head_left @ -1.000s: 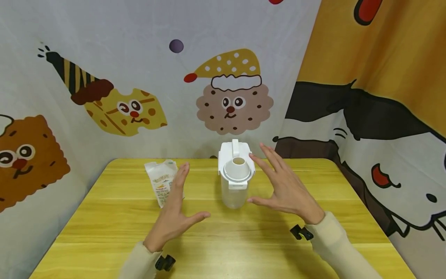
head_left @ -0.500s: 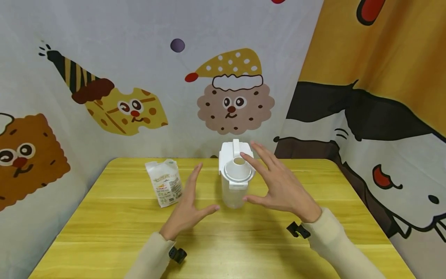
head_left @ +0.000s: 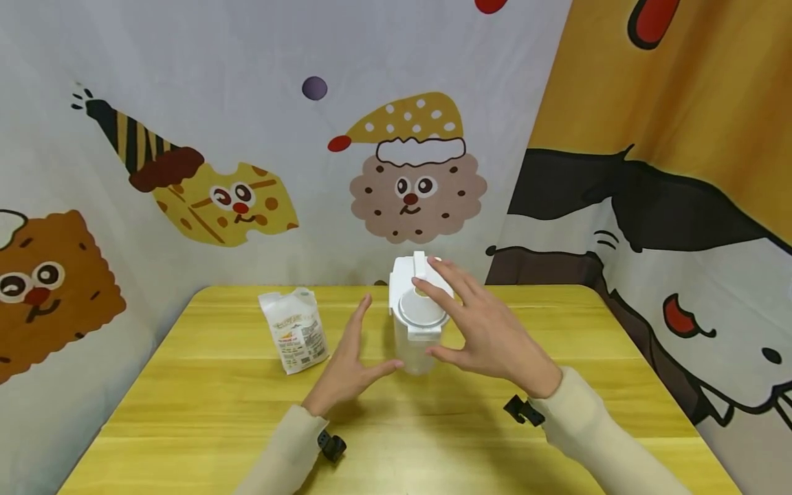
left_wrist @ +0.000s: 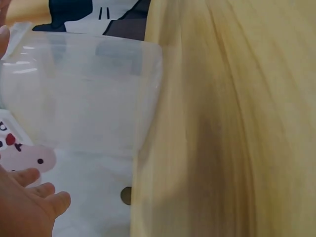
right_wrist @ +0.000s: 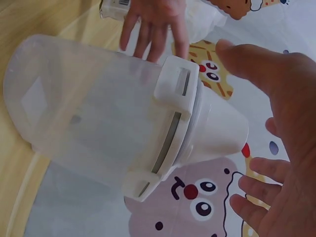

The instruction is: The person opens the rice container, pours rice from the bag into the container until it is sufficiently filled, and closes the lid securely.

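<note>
Lidded container (head_left: 418, 323) stands toward the far edge of the bench (head_left: 557, 323); left hand (head_left: 343, 375) and right hand (head_left: 489, 337) flank it, fingers spread, gripping nothing; a gap parts it from the white bag (head_left: 295, 331) at left.

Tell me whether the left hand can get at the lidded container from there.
Likely yes: the left hand is right beside the lidded container, with nothing visible between them; the white packet sits to the hand's left, out of the way.

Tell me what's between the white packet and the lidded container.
In the head view, the left hand shows between the packet and the container, with bare tabletop beside its fingers.
</note>
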{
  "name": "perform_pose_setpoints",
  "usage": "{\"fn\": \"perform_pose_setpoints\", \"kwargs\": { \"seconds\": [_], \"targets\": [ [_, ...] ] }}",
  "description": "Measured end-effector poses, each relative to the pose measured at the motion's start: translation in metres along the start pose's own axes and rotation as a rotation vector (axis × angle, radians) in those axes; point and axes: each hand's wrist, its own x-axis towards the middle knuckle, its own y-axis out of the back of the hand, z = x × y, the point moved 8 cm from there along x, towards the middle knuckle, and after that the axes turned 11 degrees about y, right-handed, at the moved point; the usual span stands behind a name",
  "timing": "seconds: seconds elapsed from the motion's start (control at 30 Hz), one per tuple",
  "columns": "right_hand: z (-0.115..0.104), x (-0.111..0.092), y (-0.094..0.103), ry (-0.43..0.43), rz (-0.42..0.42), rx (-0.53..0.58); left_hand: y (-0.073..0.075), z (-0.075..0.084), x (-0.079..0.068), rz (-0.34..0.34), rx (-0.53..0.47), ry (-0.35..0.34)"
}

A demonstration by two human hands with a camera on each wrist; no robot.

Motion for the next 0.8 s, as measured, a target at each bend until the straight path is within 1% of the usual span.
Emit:
{"fn": "perform_pose_setpoints", "kwargs": {
  "seconds": [0.27,0.43,0.53,0.67,0.8],
  "targets": [
    [-0.008,0.006,-0.002,0.039,-0.031,-0.045,-0.018,-0.007,0.015,-0.052,-0.06,-0.012],
    [-0.012,0.009,-0.004,0.047,-0.016,-0.073,-0.03,-0.011,0.022,-0.084,-0.129,-0.017],
    [-0.015,0.01,-0.006,0.036,0.003,-0.076,-0.036,-0.013,0.026,-0.092,-0.16,-0.019],
    [-0.02,0.01,-0.009,0.022,0.013,-0.096,-0.041,-0.013,0.03,-0.095,-0.188,-0.046],
    [-0.024,0.01,-0.012,0.024,0.023,-0.142,-0.045,-0.011,0.033,-0.097,-0.208,-0.055]
  ]
}}
